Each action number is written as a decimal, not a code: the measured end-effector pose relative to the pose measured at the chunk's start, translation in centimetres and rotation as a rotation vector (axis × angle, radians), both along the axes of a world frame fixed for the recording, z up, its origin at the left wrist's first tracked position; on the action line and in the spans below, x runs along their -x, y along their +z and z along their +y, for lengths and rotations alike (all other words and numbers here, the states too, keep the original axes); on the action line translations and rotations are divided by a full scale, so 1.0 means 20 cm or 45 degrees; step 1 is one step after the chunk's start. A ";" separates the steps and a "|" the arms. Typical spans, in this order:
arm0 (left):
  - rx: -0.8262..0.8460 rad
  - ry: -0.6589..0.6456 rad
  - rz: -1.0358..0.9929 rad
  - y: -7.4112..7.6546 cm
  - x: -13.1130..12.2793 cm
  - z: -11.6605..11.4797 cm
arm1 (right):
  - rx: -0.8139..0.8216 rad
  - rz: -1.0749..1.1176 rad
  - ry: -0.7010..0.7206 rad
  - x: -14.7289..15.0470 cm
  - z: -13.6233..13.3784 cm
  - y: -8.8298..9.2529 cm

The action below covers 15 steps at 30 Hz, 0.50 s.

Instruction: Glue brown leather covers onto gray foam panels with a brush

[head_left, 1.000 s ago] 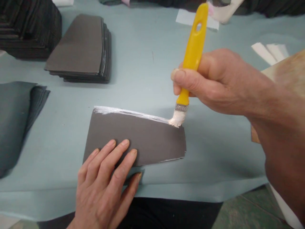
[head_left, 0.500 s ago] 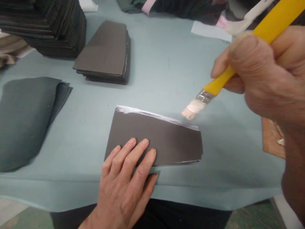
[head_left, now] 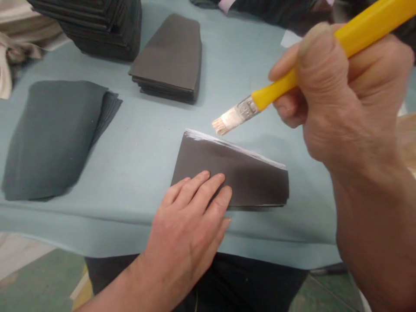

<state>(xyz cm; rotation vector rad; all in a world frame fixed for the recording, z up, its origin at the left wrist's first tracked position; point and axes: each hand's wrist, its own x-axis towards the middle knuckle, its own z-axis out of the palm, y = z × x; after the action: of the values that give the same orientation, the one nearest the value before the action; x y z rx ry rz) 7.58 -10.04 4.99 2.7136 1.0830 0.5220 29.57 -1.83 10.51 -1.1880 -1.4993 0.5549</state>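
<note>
A stack of dark brown-grey cut pieces point(head_left: 256, 180) lies in front of me, its far edge streaked with a white coating. My left hand point(head_left: 195, 208) rests flat on its near left part, fingers stretched out. In my right hand point(head_left: 338, 82) is a yellow-handled paintbrush point(head_left: 273, 93), gripped between thumb and fingers. White stuff coats the bristles, which hover just beyond the white edge, apart from it as far as I can tell.
Another stack of similar pieces point(head_left: 172, 56) lies farther back, beside a tall dark pile point(head_left: 110, 30). Dark green-grey sheets point(head_left: 55, 138) are fanned at the left. A pale green-blue cover point(head_left: 143, 143) lies over the table, with its front edge near my lap.
The brush has moved left along the coated edge, from near its right end toward its left end. My left hand still presses on the stack. The whole view has shifted.
</note>
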 end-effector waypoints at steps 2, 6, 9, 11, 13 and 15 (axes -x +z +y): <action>-0.009 -0.105 0.013 0.04 0.03 0.07 | -0.035 0.015 -0.102 -0.03 -0.08 0.01; 0.238 -0.336 -0.029 0.08 0.10 0.25 | 0.017 0.057 -0.358 -0.09 -0.29 0.04; 0.530 -0.347 -0.154 0.11 0.12 0.41 | 0.126 0.004 -0.536 -0.07 -0.48 0.04; 0.717 -0.359 -0.189 0.12 0.11 0.50 | 0.170 0.021 -0.589 -0.02 -0.59 0.03; 0.943 -0.324 -0.228 0.12 0.09 0.56 | 0.209 0.058 -0.574 0.05 -0.68 0.00; 1.130 -0.259 -0.268 0.12 0.07 0.60 | 0.237 0.024 -0.577 0.12 -0.76 -0.04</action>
<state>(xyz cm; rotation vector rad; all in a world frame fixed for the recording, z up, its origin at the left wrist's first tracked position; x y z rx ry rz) 6.16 2.05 7.41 1.9032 0.7223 0.2031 27.12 -16.96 9.67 -1.6052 -1.1267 0.3985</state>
